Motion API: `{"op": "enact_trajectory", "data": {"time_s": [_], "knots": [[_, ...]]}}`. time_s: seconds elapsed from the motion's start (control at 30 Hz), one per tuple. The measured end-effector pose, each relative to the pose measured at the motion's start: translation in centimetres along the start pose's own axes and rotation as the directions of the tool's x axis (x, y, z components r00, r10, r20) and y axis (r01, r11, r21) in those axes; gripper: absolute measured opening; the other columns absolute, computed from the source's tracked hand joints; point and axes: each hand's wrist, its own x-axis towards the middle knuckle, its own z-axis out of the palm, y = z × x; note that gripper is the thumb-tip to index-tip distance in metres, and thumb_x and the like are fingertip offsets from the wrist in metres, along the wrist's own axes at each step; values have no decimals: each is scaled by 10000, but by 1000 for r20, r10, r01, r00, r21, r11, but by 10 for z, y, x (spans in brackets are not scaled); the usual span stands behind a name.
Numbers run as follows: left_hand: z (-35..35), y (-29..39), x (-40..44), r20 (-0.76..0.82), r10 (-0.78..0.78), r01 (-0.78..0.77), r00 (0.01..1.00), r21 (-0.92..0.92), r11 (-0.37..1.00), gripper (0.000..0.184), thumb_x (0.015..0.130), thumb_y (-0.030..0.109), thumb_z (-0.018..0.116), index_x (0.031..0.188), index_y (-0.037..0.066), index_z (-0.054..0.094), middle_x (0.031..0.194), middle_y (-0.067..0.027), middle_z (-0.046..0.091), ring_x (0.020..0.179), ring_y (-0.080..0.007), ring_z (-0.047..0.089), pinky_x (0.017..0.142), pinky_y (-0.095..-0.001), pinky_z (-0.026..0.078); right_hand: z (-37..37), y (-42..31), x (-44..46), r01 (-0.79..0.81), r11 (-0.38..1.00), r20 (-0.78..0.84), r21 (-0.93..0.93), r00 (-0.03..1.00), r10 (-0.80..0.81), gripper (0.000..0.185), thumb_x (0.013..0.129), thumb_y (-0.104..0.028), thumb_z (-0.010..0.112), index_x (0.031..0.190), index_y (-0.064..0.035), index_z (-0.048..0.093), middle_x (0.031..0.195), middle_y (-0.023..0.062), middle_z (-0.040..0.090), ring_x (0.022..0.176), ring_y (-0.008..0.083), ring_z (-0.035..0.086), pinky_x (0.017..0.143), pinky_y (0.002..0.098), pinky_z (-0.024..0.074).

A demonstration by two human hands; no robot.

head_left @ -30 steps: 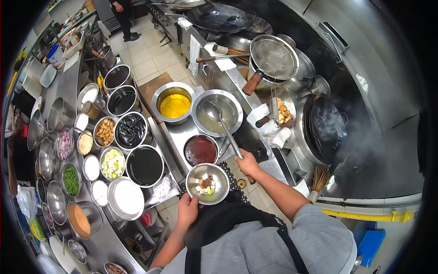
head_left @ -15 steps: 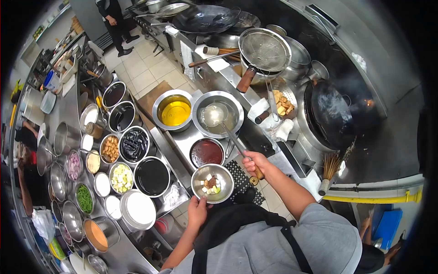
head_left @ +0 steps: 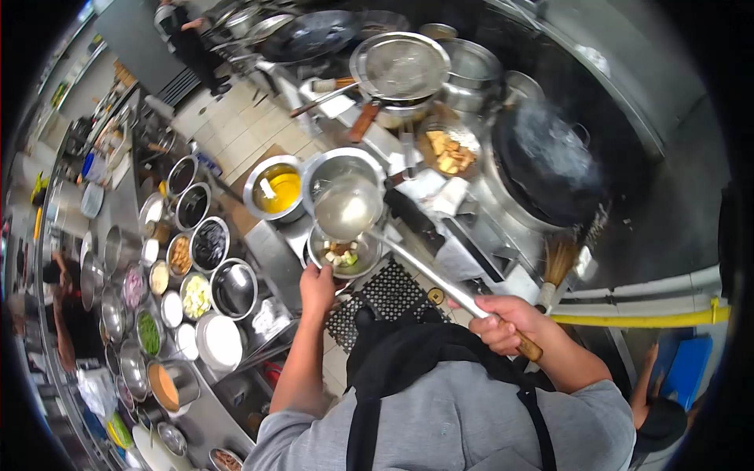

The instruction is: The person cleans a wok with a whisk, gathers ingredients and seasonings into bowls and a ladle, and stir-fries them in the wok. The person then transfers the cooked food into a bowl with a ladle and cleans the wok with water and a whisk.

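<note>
My left hand [head_left: 317, 292] grips the near rim of a small metal bowl [head_left: 363, 263], which holds white cubes, pale green pieces and something brown. Fingers closed round its wooden handle, my right hand [head_left: 510, 322] holds a long metal ladle [head_left: 428, 272]. The ladle's head, with cloudy liquid in it, is over the near side of the large metal bowl [head_left: 343, 159] and partly hides the small bowl. To the left of the large bowl stands a bowl of yellow oil [head_left: 284, 190].
Several ingredient containers crowd the left counter [head_left: 206, 402]. A smoking wok [head_left: 550, 169] sits at right, near a bamboo brush [head_left: 559, 263], a strainer [head_left: 402, 67] and fried pieces [head_left: 449, 151]. One person [head_left: 184, 43] stands at the back; others show at the left and lower right.
The ladle has risen out of the large bowl with liquid in it, and my right hand has moved right and down. My left hand has carried the small bowl forward. The view has shifted.
</note>
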Motion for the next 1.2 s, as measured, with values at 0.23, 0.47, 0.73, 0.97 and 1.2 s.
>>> {"op": "enact_trajectory", "data": {"time_s": [0.23, 0.47, 0.73, 0.97, 1.2], "knots": [[107, 12, -46, 309, -153, 177, 938, -49, 983, 253, 920, 61, 434, 1076, -127, 499, 988, -206, 630, 777, -259, 672, 623, -324, 613, -29, 44, -126, 135, 988, -136, -68, 980, -144, 418, 978, -216, 491, 1377, -128, 400, 680, -13, 398, 431, 14, 351, 326, 180, 283], [269, 54, -39, 593, -48, 121, 804, -84, 989, 251, 903, 74, 437, 1056, -125, 455, 992, -238, 612, 756, -312, 680, 634, -350, 610, -37, 75, -200, 396, 808, -420, -436, 705, -572, 444, 964, -141, 509, 1395, -126, 401, 648, 1, 437, 435, 50, 373, 355, 204, 336], [436, 93, 24, 770, -49, -5, 636, 68, 998, 259, 887, 62, 428, 1082, -100, 483, 933, -203, 612, 717, -274, 668, 638, -331, 601, -94, 40, -177, 400, 310, -272, -862, 150, -950, 498, 926, -102, 525, 1406, -136, 394, 656, -13, 435, 443, 71, 430, 342, 250, 370], [516, 87, 66, 756, -227, -121, 614, 374, 919, 237, 903, 42, 428, 1081, -81, 527, 953, -175, 626, 750, -269, 672, 598, -324, 601, -118, 30, -193, 697, 316, -363, -644, 85, -928, 487, 928, -78, 513, 1400, -127, 401, 647, -7, 437, 411, 73, 403, 328, 251, 355], [576, 71, 93, 776, -80, -494, 626, 474, 729, 284, 901, 80, 495, 1137, -72, 535, 1049, -213, 635, 860, -303, 679, 600, -355, 600, -142, 58, -197, 768, 380, -487, -515, 103, -867, 508, 922, -89, 527, 1411, -133, 396, 653, -10, 457, 434, 70, 417, 341, 254, 365]]}}
